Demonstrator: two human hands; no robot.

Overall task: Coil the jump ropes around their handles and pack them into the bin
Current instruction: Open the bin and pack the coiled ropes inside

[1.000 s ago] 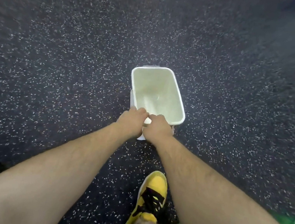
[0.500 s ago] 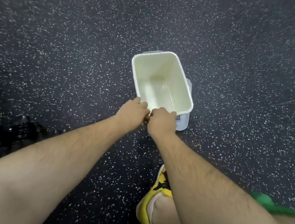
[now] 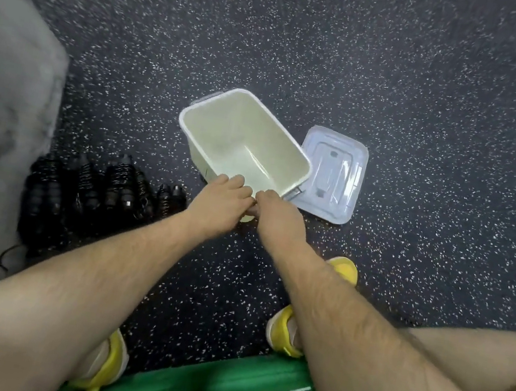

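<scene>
Fingers (image 3: pixel 236 180) curled over smooth rectangular bin (image 3: pixel 225 135) rim, speckled dark floor (image 3: pixel 432 122)

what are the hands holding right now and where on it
The left hand and right hand both hold the bin, side by side on its near rim.

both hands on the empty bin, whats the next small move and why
Probably release the left hand and reach for the black jump ropes on its side. It and the right hand grip the near rim of the empty bin, and the lid lies off beside it, so it looks ready to fill.
</scene>
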